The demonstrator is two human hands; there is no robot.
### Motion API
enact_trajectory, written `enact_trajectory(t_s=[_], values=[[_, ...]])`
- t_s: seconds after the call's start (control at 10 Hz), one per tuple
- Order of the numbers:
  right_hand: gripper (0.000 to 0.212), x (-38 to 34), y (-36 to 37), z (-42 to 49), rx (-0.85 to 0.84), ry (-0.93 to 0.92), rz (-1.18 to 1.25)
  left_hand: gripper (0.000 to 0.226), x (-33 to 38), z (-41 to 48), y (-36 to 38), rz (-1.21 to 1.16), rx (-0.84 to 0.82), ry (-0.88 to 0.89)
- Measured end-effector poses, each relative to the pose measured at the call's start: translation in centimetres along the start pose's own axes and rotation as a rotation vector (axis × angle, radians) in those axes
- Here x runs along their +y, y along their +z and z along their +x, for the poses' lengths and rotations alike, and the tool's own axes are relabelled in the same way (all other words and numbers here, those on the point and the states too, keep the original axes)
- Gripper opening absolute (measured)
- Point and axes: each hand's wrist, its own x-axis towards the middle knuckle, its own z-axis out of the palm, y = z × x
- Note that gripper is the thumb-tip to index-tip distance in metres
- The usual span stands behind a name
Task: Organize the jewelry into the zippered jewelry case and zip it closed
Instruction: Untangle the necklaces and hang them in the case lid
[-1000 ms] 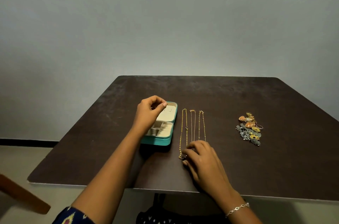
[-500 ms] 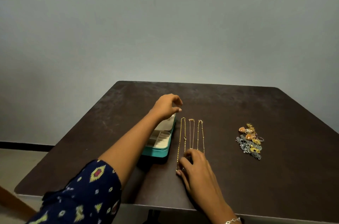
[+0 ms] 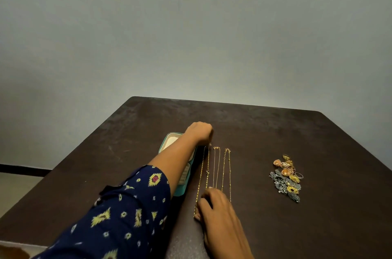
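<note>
Three gold necklaces lie side by side, stretched out on the dark table. My left hand reaches across the open teal jewelry case and pinches the far end of the leftmost necklace with curled fingers. At that chain's near end, my right hand holds it with curled fingertips. The middle necklace and right necklace lie untouched. My left forearm hides most of the case's cream inside.
A pile of earrings and rings, orange, gold and grey, lies on the table to the right of the necklaces. The grey wall rises right behind the table's far edge. The table's left edge runs diagonally at the lower left.
My left hand left the case and moved right to the far end of the leftmost necklace. My right hand stayed at that chain's near end. The camera tilted and moved closer.
</note>
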Motion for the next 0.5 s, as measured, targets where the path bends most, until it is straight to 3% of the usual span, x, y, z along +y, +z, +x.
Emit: enact_trajectory(t_s=[0.1,0.2,0.3,0.4,0.5], values=[[0.067,0.0,0.2,0.1,0.019,-0.017,0.045,0.035,-0.1,0.3,0.7,0.051,0.005,-0.006],[0.043,-0.3,-1.0,0.6,-0.062,0.043,0.142,0.029,-0.3,0.5,1.3,0.031,0.014,-0.019],[0.027,-0.2,0.0,0.6,-0.037,-0.020,0.115,0.026,-0.4,0.4,1.6,0.016,0.047,-0.027],[0.041,-0.5,-0.3,0.4,-0.022,0.035,0.107,0.028,-0.4,0.2,1.6,0.037,0.039,-0.013],[0.040,-0.7,-0.4,0.2,-0.029,0.012,0.101,0.029,-0.9,0.1,1.6,0.080,0.029,-0.001]])
